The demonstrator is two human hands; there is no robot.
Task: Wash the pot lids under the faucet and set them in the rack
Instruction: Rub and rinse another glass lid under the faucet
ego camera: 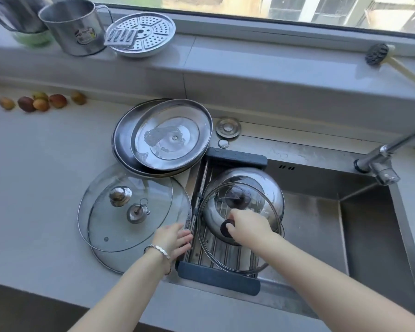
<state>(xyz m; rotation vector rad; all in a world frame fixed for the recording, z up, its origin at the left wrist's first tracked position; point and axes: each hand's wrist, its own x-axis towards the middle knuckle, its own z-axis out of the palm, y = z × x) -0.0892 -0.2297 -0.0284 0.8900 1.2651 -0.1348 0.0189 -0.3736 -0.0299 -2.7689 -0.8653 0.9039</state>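
- The right hand is curled round the black knob of a glass lid. The lid lies tilted in the rack at the left end of the sink, leaning on a domed steel lid.
- The left hand is flat, fingers straight, against the rack's left rail.
- Risk: wet glass propped on a rounded dome may slide or knock if released carelessly, and the rack might shift on the sink's rim.
- Two more glass lids on the counter reach the rack's left rail and crowd it.
- Stacked steel lids overhang the rack's far-left corner.
- The faucet stands at the sink's far-right corner, well apart.
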